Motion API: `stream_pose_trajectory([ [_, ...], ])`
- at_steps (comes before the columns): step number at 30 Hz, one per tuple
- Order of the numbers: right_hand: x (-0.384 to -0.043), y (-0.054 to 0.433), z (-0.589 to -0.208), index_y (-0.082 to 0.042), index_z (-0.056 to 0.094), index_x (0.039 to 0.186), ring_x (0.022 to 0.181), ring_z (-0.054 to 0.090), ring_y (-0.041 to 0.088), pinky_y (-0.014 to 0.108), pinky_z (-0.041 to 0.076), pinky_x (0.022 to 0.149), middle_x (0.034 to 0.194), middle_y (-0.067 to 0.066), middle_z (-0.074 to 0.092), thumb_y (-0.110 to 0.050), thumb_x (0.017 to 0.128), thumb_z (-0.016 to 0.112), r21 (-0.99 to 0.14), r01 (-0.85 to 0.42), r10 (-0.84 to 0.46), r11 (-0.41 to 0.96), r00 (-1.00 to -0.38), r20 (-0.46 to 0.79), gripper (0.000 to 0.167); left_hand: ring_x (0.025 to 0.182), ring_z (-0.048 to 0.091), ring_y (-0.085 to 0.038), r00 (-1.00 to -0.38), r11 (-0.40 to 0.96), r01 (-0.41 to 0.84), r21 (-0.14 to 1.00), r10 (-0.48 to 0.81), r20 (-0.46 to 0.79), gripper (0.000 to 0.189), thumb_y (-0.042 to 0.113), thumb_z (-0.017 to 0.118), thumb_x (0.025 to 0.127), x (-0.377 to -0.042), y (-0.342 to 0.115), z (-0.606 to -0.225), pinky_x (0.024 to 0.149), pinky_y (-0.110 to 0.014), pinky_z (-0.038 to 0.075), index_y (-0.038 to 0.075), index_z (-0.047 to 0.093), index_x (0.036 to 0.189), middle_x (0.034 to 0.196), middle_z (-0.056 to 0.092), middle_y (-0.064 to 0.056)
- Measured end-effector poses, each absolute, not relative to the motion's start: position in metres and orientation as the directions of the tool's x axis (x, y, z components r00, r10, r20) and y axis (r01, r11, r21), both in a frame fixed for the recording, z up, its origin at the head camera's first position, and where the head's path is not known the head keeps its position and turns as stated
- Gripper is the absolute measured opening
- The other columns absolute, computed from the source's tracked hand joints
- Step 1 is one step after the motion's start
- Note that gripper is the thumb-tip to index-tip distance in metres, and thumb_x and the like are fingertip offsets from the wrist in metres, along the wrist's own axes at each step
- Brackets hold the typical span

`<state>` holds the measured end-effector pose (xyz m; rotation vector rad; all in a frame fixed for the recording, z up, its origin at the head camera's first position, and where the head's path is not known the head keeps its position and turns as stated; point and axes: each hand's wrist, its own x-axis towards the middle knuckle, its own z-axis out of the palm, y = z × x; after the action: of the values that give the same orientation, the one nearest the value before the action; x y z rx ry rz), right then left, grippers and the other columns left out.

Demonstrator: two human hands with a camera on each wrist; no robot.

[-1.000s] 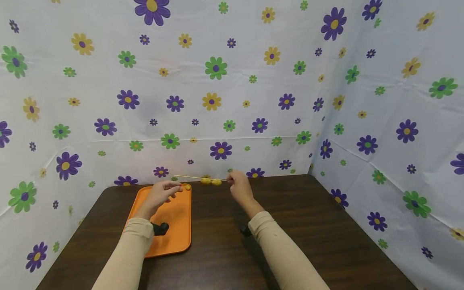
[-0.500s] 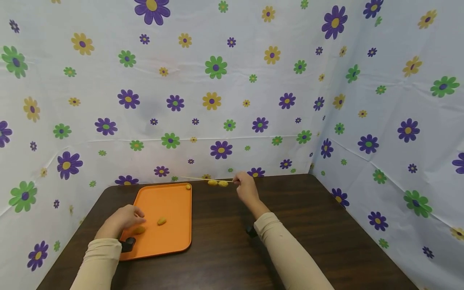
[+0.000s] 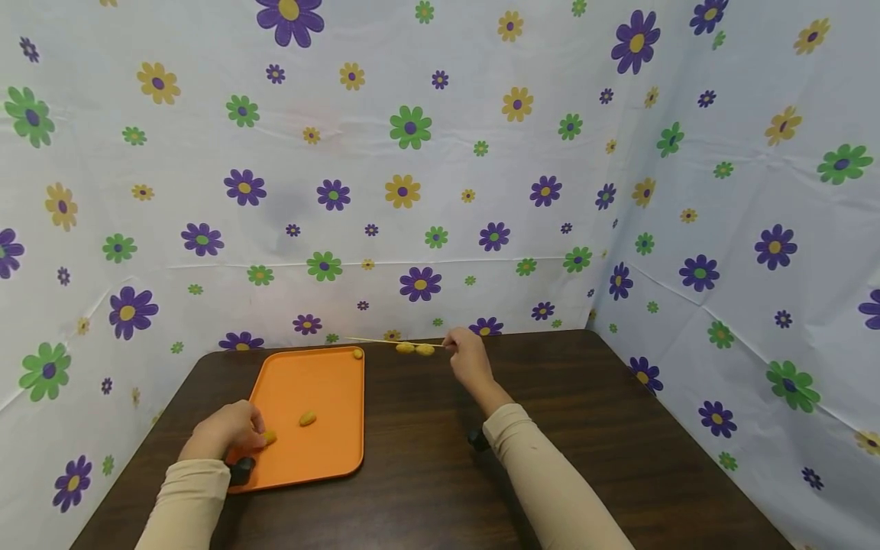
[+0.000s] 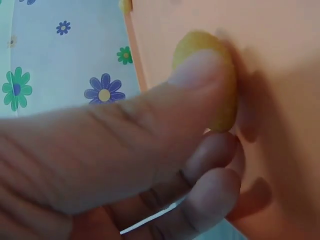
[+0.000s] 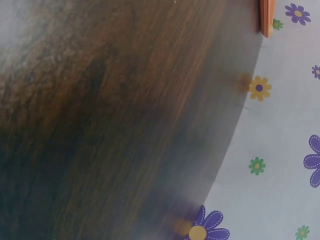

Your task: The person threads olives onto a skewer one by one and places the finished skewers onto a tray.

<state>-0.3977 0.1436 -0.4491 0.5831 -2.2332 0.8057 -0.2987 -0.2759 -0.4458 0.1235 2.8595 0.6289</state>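
My left hand (image 3: 224, 429) is low over the left part of the orange tray (image 3: 323, 451). Between its thumb and fingers it pinches a yellow oval piece (image 4: 227, 95), seen close up in the left wrist view with the thumb across its face. My right hand (image 3: 470, 359), raised near the table's far edge, grips one end of a thin wooden skewer (image 3: 371, 340). Two yellow oval pieces (image 3: 415, 349) sit side by side on the skewer, close to those fingers. The skewer's free end points left. The right wrist view shows neither this hand nor the skewer.
Another yellow oval piece (image 3: 307, 418) lies on the tray, and a smaller yellow one (image 3: 357, 354) sits at its far right corner. The tray stands on the left of a dark wooden table (image 3: 426, 458). Flower-printed sheeting (image 3: 440, 153) rises behind and to the right.
My left hand has come from near the skewer back down to the tray's left side and taken hold of a yellow piece. The right hand shifted slightly right with the skewer.
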Motion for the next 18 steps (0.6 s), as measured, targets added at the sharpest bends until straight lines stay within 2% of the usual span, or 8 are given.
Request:
stream_pose_trajectory([
  [4, -0.397, 0.144, -0.450, 0.003, 0.070, 0.080, 0.080, 0.066, 0.027, 0.039, 0.058, 0.073, 0.083, 0.010, 0.069, 0.030, 0.074, 0.056, -0.382, -0.584, -0.175, 0.716, -0.680, 0.712, 0.031, 0.071, 0.051, -0.021, -0.975, 0.885, 0.076, 0.459, 0.161, -0.150, 0.028, 0.004, 0.088, 0.075, -0.301, -0.277, -0.450, 0.061, -0.033, 0.044, 0.006, 0.060, 0.081, 0.076, 0.054, -0.004],
  [8, -0.398, 0.143, -0.449, 0.003, 0.070, 0.081, 0.080, 0.066, 0.026, 0.038, 0.058, 0.072, 0.083, 0.010, 0.069, 0.029, 0.075, 0.057, -0.378, -0.590, -0.185, 0.714, -0.679, 0.710, 0.030, 0.072, 0.050, -0.021, -0.979, 0.849, 0.111, 0.516, 0.183, -0.090, 0.033, 0.001, 0.089, 0.072, -0.304, -0.278, -0.454, 0.062, -0.033, 0.044, 0.006, 0.058, 0.081, 0.075, 0.052, -0.004],
  [12, -0.399, 0.141, -0.450, -0.001, 0.070, 0.079, 0.080, 0.066, 0.025, 0.037, 0.058, 0.073, 0.084, 0.008, 0.070, 0.028, 0.076, 0.059, -0.391, -0.578, -0.182, 0.716, -0.696, 0.694, 0.031, 0.072, 0.050, -0.021, -0.981, 0.820, 0.161, 0.549, 0.196, -0.005, 0.030, 0.001, 0.087, 0.074, -0.307, -0.278, -0.457, 0.063, -0.033, 0.046, 0.006, 0.059, 0.084, 0.076, 0.053, -0.003],
  [18, -0.399, 0.140, -0.452, -0.001, 0.070, 0.079, 0.082, 0.067, 0.026, 0.038, 0.059, 0.074, 0.084, 0.008, 0.070, 0.028, 0.077, 0.060, -0.409, -0.566, -0.179, 0.716, -0.715, 0.675, 0.031, 0.073, 0.052, -0.018, -0.966, 0.802, 0.249, 0.543, 0.242, 0.086, 0.015, 0.012, 0.082, 0.084, -0.312, -0.277, -0.460, 0.065, -0.033, 0.048, 0.006, 0.070, 0.091, 0.079, 0.060, -0.001],
])
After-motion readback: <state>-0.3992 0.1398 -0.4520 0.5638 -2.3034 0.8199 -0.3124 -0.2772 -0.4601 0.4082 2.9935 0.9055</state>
